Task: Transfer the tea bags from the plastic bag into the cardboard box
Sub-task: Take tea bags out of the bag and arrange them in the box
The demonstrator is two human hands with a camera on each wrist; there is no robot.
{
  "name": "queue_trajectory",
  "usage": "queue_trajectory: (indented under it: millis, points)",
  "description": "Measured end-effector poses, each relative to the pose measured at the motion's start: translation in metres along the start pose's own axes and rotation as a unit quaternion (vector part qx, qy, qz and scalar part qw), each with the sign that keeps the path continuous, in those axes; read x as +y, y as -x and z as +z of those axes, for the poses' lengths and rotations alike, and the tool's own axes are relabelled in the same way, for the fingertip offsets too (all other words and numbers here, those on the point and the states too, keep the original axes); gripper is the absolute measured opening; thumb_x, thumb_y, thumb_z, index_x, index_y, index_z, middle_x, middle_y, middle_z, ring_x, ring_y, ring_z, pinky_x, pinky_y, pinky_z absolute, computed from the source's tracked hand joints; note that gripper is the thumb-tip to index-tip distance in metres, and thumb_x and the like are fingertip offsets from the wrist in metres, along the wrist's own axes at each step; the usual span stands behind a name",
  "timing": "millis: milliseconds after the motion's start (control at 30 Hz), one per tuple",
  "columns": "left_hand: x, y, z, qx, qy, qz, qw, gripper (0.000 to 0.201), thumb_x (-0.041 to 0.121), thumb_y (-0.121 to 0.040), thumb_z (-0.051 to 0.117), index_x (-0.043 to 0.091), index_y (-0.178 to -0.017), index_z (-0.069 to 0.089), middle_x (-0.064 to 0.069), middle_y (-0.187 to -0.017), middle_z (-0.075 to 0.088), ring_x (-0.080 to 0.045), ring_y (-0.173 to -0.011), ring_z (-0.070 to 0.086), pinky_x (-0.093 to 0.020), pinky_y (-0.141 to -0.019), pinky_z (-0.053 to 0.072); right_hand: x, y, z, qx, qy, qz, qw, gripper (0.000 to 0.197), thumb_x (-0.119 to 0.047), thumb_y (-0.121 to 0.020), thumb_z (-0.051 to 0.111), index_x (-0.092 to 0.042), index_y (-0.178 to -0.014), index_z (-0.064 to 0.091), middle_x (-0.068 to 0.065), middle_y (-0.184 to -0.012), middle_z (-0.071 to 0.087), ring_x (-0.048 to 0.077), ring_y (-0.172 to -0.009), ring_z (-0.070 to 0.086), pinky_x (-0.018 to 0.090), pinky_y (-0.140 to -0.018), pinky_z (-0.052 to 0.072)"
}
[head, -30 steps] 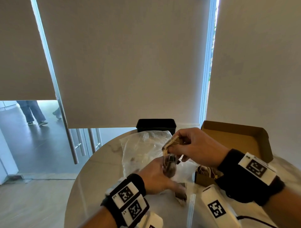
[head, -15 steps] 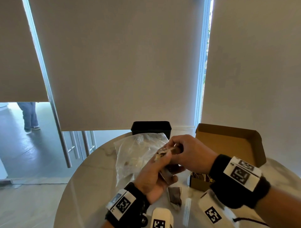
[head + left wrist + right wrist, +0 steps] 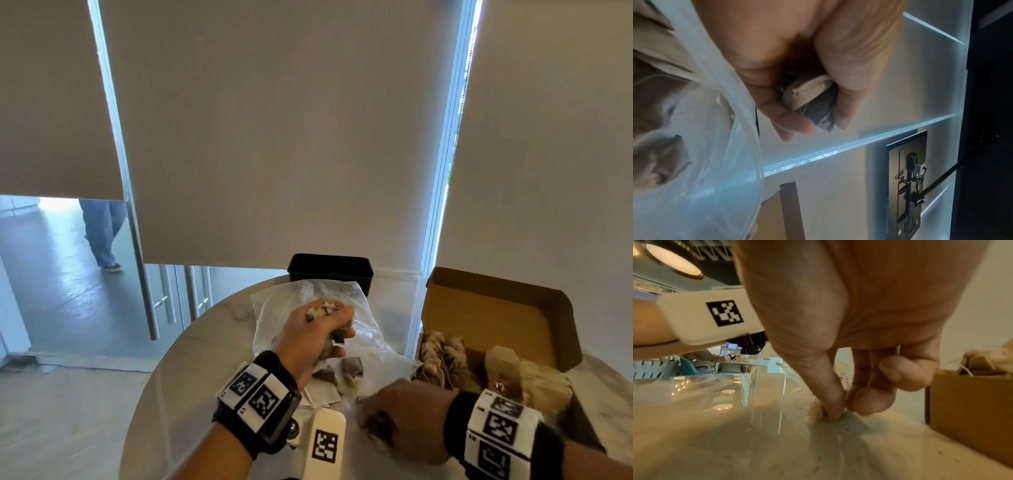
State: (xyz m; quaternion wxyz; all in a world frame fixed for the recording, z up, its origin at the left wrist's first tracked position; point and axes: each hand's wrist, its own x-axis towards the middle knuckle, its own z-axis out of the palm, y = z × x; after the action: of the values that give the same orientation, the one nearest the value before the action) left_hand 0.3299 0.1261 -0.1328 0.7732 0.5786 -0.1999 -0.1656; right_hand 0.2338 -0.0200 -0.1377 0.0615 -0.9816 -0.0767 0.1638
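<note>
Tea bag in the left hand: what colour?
Dark grey with a beige top, clearest in the left wrist view: tea bag.

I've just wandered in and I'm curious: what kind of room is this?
Probably an office or shared indoor workspace: roller blinds cover tall glass walls, a round marble-look table serves as workbench, and another person works at a desk behind.

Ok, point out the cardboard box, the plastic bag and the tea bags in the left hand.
cardboard box [image 3: 493, 308], head view, inside of raised lid.
plastic bag [image 3: 368, 337], head view, clear film right of the hand.
tea bags [image 3: 813, 104], left wrist view, bundle between fingers.
</note>
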Motion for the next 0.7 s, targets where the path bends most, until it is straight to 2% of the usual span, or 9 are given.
queue_trajectory:
  millis: [100, 200, 267, 333, 400, 467, 533, 633, 700]
  points:
    - [0.003, -0.001, 0.006, 0.002, 0.005, 0.012, 1.0, 0.009, 0.022, -0.084, 0.068, 0.014, -0.087, 0.066, -0.01, -0.087, 0.067, -0.022, -0.085, 0.066, -0.025, -0.052, 0.047, 0.005, -0.004, 0.004, 0.015, -0.001, 0.006, 1.0, 0.033, -0.023, -0.089, 0.059, -0.035, -0.12, 0.058, -0.007, -0.121, 0.063, 0.017, -0.11, 0.06, 0.034, -0.102, 0.045]
    - [0.005, -0.001, 0.013, -0.014, 0.026, -0.004, 1.0, 0.009, 0.022, -0.085, 0.066, 0.014, -0.083, 0.063, -0.007, -0.079, 0.067, -0.02, -0.073, 0.065, -0.024, -0.049, 0.043, 0.01, 0.002, 0.001, 0.065, -0.025, 0.015, 0.997, 0.02, -0.031, -0.09, 0.06, -0.035, -0.11, 0.062, -0.012, -0.118, 0.063, 0.009, -0.109, 0.059, 0.023, -0.102, 0.043]
    - [0.003, -0.003, 0.015, -0.023, 0.01, -0.005, 1.0, 0.01, 0.024, -0.086, 0.065, 0.015, -0.082, 0.063, -0.006, -0.077, 0.067, -0.018, -0.068, 0.064, -0.024, -0.05, 0.043, 0.013, 0.012, -0.006, 0.115, -0.071, 0.023, 0.991, 0.007, -0.036, -0.089, 0.062, -0.042, -0.093, 0.06, -0.02, -0.107, 0.061, 0.002, -0.1, 0.059, 0.012, -0.09, 0.045]
    - [0.002, -0.005, 0.016, -0.027, -0.009, 0.002, 1.0, 0.006, 0.021, -0.087, 0.065, 0.015, -0.085, 0.065, -0.007, -0.078, 0.067, -0.017, -0.065, 0.062, -0.024, -0.052, 0.043, 0.019, 0.022, -0.016, 0.172, -0.151, 0.052, 0.972, 0.006, -0.042, -0.086, 0.066, -0.042, -0.086, 0.059, -0.021, -0.092, 0.062, -0.002, -0.085, 0.061, 0.006, -0.068, 0.046]
    - [0.001, -0.007, 0.017, -0.025, -0.007, 0.011, 1.0, 0.009, 0.013, -0.086, 0.064, 0.014, -0.094, 0.068, -0.008, -0.08, 0.067, -0.016, -0.062, 0.06, -0.023, -0.051, 0.042, 0.029, 0.026, -0.026, 0.244, -0.227, 0.066, 0.94, 0.013, -0.046, -0.082, 0.068, -0.034, -0.084, 0.063, -0.013, -0.076, 0.064, 0.0, -0.067, 0.061, 0.009, -0.055, 0.045]
    - [0.0, -0.01, 0.019, -0.028, -0.002, 0.018, 0.999, 0.017, 0.01, -0.086, 0.063, 0.013, -0.102, 0.067, -0.008, -0.078, 0.066, -0.015, -0.059, 0.056, -0.024, -0.051, 0.04, 0.04, 0.024, -0.031, 0.335, -0.286, 0.06, 0.896, 0.021, -0.046, -0.08, 0.068, -0.025, -0.078, 0.065, -0.004, -0.067, 0.066, 0.006, -0.058, 0.058, 0.013, -0.053, 0.045]
    - [-0.004, -0.012, 0.023, -0.046, -0.031, 0.033, 0.998, 0.015, 0.011, -0.087, 0.062, 0.014, -0.101, 0.068, -0.008, -0.076, 0.064, -0.013, -0.057, 0.054, -0.025, -0.052, 0.04, 0.047, 0.021, -0.031, 0.396, -0.349, 0.063, 0.847, 0.028, -0.046, -0.08, 0.066, -0.019, -0.073, 0.068, 0.0, -0.068, 0.069, 0.01, -0.06, 0.062, 0.017, -0.055, 0.047]
    - [-0.011, -0.011, 0.032, -0.065, -0.121, 0.073, 0.988, 0.008, 0.019, -0.087, 0.065, 0.017, -0.091, 0.07, -0.006, -0.071, 0.064, -0.011, -0.054, 0.054, -0.024, -0.05, 0.042, 0.047, 0.016, -0.028, 0.405, -0.475, 0.05, 0.78, 0.031, -0.042, -0.082, 0.064, -0.011, -0.081, 0.069, 0.002, -0.07, 0.069, 0.006, -0.057, 0.061, 0.016, -0.054, 0.046]
    - [-0.016, -0.008, 0.035, -0.077, -0.145, 0.091, 0.982, 0.011, 0.022, -0.086, 0.065, 0.015, -0.091, 0.072, -0.006, -0.069, 0.063, -0.012, -0.053, 0.053, -0.025, -0.049, 0.041, 0.044, 0.013, -0.024, 0.395, -0.534, 0.03, 0.747, 0.031, -0.039, -0.079, 0.066, -0.009, -0.086, 0.067, 0.003, -0.069, 0.069, 0.01, -0.056, 0.06, 0.02, -0.054, 0.049]
